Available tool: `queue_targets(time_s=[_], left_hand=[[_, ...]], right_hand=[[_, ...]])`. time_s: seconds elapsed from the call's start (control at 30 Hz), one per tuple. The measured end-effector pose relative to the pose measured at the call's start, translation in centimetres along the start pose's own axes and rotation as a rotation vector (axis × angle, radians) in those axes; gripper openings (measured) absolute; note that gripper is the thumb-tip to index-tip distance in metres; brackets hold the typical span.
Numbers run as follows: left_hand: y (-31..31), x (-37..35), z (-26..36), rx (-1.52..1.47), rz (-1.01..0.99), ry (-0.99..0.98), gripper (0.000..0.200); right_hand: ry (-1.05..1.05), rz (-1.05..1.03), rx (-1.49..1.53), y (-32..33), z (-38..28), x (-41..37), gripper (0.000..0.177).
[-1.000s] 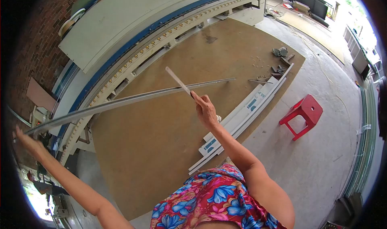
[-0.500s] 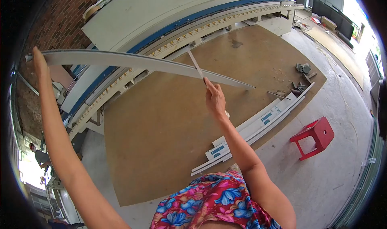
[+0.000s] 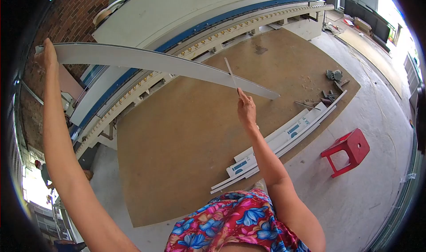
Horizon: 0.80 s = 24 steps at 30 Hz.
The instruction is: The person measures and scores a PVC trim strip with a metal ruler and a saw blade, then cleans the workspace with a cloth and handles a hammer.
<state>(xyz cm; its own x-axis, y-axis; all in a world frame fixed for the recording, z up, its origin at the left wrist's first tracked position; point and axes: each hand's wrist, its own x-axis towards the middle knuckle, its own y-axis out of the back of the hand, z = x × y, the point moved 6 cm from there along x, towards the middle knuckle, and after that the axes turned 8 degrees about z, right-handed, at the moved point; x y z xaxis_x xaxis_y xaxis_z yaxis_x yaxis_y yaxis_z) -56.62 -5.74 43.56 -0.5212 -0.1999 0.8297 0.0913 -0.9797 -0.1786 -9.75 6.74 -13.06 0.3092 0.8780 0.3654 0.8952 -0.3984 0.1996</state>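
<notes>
Stretched out at the upper left, my left hand [image 3: 48,57] is closed around the raised end of a long, pale grey flat strip [image 3: 146,59]. The strip slants across the view, its far end low over the brown board [image 3: 177,132]. In the middle, my right hand [image 3: 247,110] grips a thin, flat blade-like stick [image 3: 229,68], whose kind is unclear. The stick points away from me and overlaps the long strip's lower part.
Long white strips with blue print [image 3: 270,141] lie along the board's right edge. Small metal pieces [image 3: 330,94] and a grey bundle [image 3: 333,75] sit beyond them. A red stool [image 3: 348,150] stands at right. A large machine [image 3: 213,12] spans the back; a person [image 3: 45,174] is far left.
My left hand has risen slightly and shifted right, and the long strip has turned to show more of its broad face. My right hand has moved a little right and down with the thin stick.
</notes>
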Motion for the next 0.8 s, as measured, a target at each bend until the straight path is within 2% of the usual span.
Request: queue_targets(time_s=[0.13, 0.2, 0.3, 0.33, 0.4, 0.43, 0.53, 0.6, 0.63, 0.67, 0.8], left_hand=[[-0.4, 0.1, -1.0, 0.006, 0.03, 0.002, 0.075], [-1.7, 2.7, -4.0, 0.016, -0.016, -0.048, 0.076], [-1.1, 1.4, -3.3, 0.036, 0.044, -0.036, 0.078], [-0.5, 0.7, -2.7, 0.047, 0.084, -0.018, 0.079], [-0.6, 1.8, -2.6, 0.182, 0.029, -0.039, 0.083], [-0.7, 2.1, -2.6, 0.249, 0.003, -0.048, 0.085], [0.2, 0.2, -0.5, 0.187, 0.062, -0.092, 0.092], [-0.3, 0.9, -0.2, 0.337, 0.04, -0.155, 0.097], [-0.9, 1.6, -0.4, 0.41, 0.03, -0.185, 0.099], [-1.4, 2.4, -0.8, 0.322, 0.06, -0.216, 0.1], [-3.0, 4.0, 0.0, 0.4, 0.057, -0.337, 0.099]], right_hand=[[-0.107, 0.019, -0.151, 1.2, 5.9, 1.4, 0.036], [-0.126, 0.058, -0.239, 1.6, 8.2, 1.9, 0.035], [-0.063, -0.037, -0.195, 2.3, 4.7, 1.7, 0.035], [0.013, -0.048, -0.14, 2.2, 2.8, 1.2, 0.035], [0.162, -0.068, -0.028, 1.4, -0.2, -0.1, 0.037], [0.118, -0.066, -0.05, 1.2, 0.1, 0.0, 0.038], [-0.018, -0.029, -0.108, 0.0, 2.9, 0.6, 0.041], [-0.125, 0.036, -0.14, -0.9, 6.5, 1.0, 0.043], [-0.09, 0.037, -0.09, -0.9, 5.7, 1.1, 0.043], [-0.054, 0.038, -0.04, -1.1, 4.9, 1.0, 0.043], [0.117, 0.025, 0.081, -2.3, 0.1, 0.9, 0.046]])
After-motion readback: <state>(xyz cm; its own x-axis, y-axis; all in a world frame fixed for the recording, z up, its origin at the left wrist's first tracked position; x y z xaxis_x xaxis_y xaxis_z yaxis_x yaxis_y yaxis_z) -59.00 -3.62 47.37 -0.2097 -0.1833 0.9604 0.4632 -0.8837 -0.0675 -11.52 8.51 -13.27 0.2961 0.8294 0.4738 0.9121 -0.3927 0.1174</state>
